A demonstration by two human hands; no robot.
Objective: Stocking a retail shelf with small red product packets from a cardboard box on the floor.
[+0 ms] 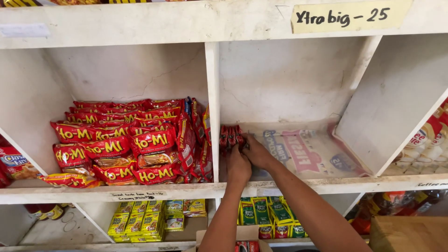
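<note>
Both my arms reach up into the middle compartment of a white wooden shelf. My left hand [238, 164] and my right hand [257, 152] meet at a small upright row of red packets [230, 136] that stands against the white divider [213, 112] at the compartment's left side. The fingers of both hands touch the packets' right end. Whether either hand actually grips a packet is hidden by the fingers.
The left compartment is packed with red noodle packets [126, 144]. A printed paper liner [308, 151] covers the middle compartment's floor. White sachets [427, 142] fill the right compartment. Below lie yellow sachets [140, 219] and green sachets [268, 214]. A cardboard box [408, 233] sits lower right.
</note>
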